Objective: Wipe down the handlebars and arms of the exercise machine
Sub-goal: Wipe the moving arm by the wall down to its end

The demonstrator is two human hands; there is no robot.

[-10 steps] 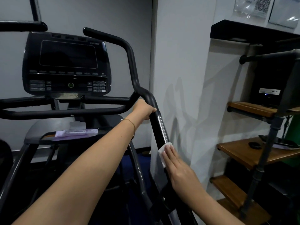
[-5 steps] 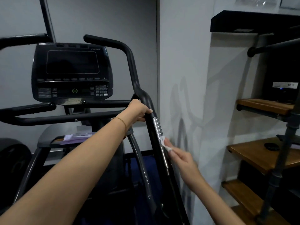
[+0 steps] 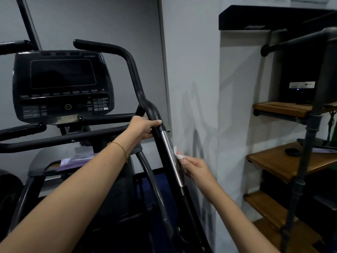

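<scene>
The black right arm of the exercise machine rises from the lower centre and bends left at the top. A silver band runs along its middle stretch. My left hand grips the arm just above that band. My right hand pinches a small white wipe against the right side of the silver band. Part of the wipe is hidden behind the arm and my fingers.
The console with dark screen and keypad stands at the left, above black crossbars. A purple packet lies on the tray below. A white wall corner is close to the arm. Wooden shelves stand at the right.
My right hand has turned from lying flat with the wipe on the arm to pinching the wipe at the arm's right side, slightly higher. My left hand has kept its hold.
</scene>
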